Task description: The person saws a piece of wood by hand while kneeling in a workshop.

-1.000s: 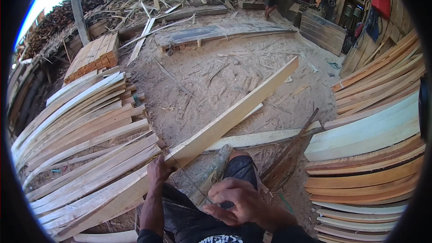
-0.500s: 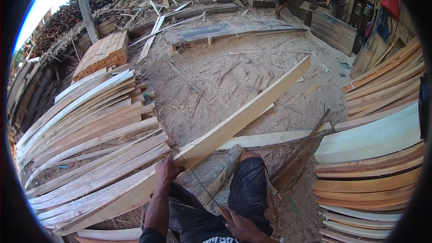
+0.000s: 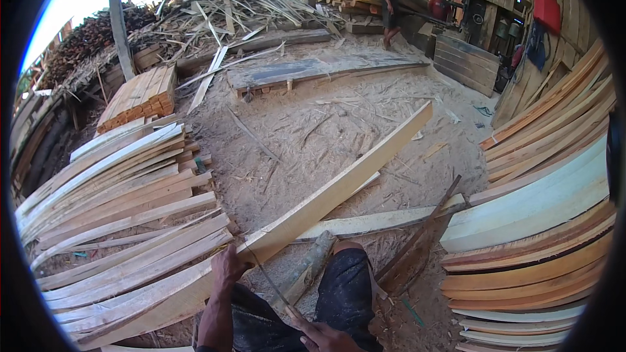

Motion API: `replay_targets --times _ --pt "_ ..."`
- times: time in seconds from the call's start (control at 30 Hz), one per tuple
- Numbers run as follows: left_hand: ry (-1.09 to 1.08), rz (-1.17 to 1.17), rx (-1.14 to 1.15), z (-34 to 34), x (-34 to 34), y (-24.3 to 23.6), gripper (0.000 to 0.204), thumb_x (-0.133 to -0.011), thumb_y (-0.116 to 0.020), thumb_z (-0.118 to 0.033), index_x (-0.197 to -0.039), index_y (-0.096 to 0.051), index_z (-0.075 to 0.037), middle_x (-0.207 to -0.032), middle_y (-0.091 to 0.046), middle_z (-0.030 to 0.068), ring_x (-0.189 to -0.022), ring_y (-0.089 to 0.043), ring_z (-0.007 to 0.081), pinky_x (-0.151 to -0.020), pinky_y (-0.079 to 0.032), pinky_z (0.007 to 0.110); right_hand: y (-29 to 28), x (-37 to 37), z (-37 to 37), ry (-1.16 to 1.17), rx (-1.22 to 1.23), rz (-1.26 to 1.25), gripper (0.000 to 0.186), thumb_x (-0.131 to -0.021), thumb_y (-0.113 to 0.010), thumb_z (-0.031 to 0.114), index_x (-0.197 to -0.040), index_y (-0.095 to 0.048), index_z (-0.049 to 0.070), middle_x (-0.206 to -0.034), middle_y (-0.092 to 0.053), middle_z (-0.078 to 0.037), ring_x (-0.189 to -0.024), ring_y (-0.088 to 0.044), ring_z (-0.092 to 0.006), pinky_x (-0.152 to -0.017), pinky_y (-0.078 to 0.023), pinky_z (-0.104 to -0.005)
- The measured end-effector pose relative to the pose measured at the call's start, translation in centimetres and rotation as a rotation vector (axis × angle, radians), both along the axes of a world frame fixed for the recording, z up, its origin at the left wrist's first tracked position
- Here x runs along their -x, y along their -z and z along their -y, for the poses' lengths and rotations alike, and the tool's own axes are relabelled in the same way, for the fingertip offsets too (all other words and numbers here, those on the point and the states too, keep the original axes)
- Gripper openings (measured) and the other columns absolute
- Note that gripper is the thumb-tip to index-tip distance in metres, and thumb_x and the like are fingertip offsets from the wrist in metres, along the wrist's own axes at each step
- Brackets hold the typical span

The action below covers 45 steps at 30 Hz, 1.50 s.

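A long pale plank (image 3: 339, 189) slants across from the lower left to the middle right. My left hand (image 3: 228, 264) is closed over its upper edge, thumb on the near side. In my right hand (image 3: 326, 337), low in front of me, is the wooden handle of a long thin-bladed tool (image 3: 264, 275). Seen nearly edge-on, the blade could be a saw or a machete; I cannot tell which. Its far end meets the plank just right of my left hand. Between my knees a short rough log (image 3: 313, 264) lies under the plank.
Stacked boards lie on the left (image 3: 130, 205) and right (image 3: 521, 202). Another pale board (image 3: 385, 220) and a dark bar (image 3: 420, 225) lie just beyond my knees. Farther off are a low platform (image 3: 326, 72), a scrap heap (image 3: 241, 13) and a standing person (image 3: 391, 6).
My right hand has pushed the tool up toward the plank, so less blade shows on my side. My left hand keeps its hold. The view has tilted up slightly, showing more background.
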<state>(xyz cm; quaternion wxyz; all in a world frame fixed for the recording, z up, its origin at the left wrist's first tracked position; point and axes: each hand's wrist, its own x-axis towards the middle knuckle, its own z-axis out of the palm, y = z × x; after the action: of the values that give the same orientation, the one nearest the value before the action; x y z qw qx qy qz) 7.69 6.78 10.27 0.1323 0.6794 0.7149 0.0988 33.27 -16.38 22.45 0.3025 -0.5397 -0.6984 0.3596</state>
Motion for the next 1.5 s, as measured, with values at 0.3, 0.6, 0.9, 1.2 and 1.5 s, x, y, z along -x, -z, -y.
replay_targets --times 0.3,0.6,0.9,1.2,1.5 --pt "-0.004 0.003 -0.062 0.3 0.9 -1.2 0.062 -0.058 -0.087 -0.044 -0.096 -0.060 -0.004 -0.092 -0.069 0.0190 -0.090 -0.066 0.0372 -0.078 -0.050 0.047 4.5 -0.2 0.1 0.005 -0.044 -0.026 0.040 -0.091 -0.058 0.014 -0.129 -0.054 0.002 -0.101 -0.059 -0.024 -0.080 -0.060 -0.0452 -0.067 -0.052 -0.0472" --pt "0.089 0.040 0.071 -1.6 0.6 -0.3 0.064 -0.060 -0.083 -0.047 -0.100 -0.058 -0.003 -0.088 -0.068 0.0214 -0.084 -0.066 0.0401 -0.075 -0.051 0.048 3.1 0.5 -1.1 -0.049 0.034 0.206 0.059 -0.088 -0.059 0.006 -0.144 -0.043 0.013 -0.093 -0.061 -0.017 -0.075 -0.064 -0.0332 -0.064 -0.054 -0.0431" --pt "0.045 0.054 -0.040 -1.5 -1.3 0.3 0.062 -0.062 -0.082 -0.048 -0.096 -0.056 -0.003 -0.088 -0.068 0.0218 -0.084 -0.066 0.0413 -0.074 -0.050 0.049 9.8 8.8 -20.3 -0.089 0.141 0.305 0.074 -0.084 -0.056 0.005 -0.151 -0.026 0.015 -0.087 -0.060 -0.031 -0.078 -0.063 -0.0472 -0.071 -0.053 -0.0513" --pt "0.061 0.039 0.025 -2.0 0.6 0.1 0.063 -0.060 -0.083 -0.052 -0.093 -0.059 -0.004 -0.086 -0.068 0.0214 -0.083 -0.066 0.0405 -0.074 -0.049 0.050 1.2 -0.5 0.0 -0.088 0.061 0.236 0.070 -0.085 -0.056 0.000 -0.149 -0.033 0.014 -0.087 -0.064 -0.025 -0.071 -0.062 -0.0363 -0.068 -0.051 -0.0469" --pt "0.046 -0.018 0.010 -0.7 0.5 0.2 0.063 -0.061 -0.083 -0.048 -0.103 -0.060 -0.007 -0.092 -0.069 0.0189 -0.085 -0.067 0.0374 -0.074 -0.052 0.047 9.1 7.1 -13.5 -0.092 0.094 0.252 0.070 -0.085 -0.052 0.001 -0.150 -0.028 0.013 -0.084 -0.062 -0.030 -0.074 -0.061 -0.0474 -0.070 -0.049 -0.0528"
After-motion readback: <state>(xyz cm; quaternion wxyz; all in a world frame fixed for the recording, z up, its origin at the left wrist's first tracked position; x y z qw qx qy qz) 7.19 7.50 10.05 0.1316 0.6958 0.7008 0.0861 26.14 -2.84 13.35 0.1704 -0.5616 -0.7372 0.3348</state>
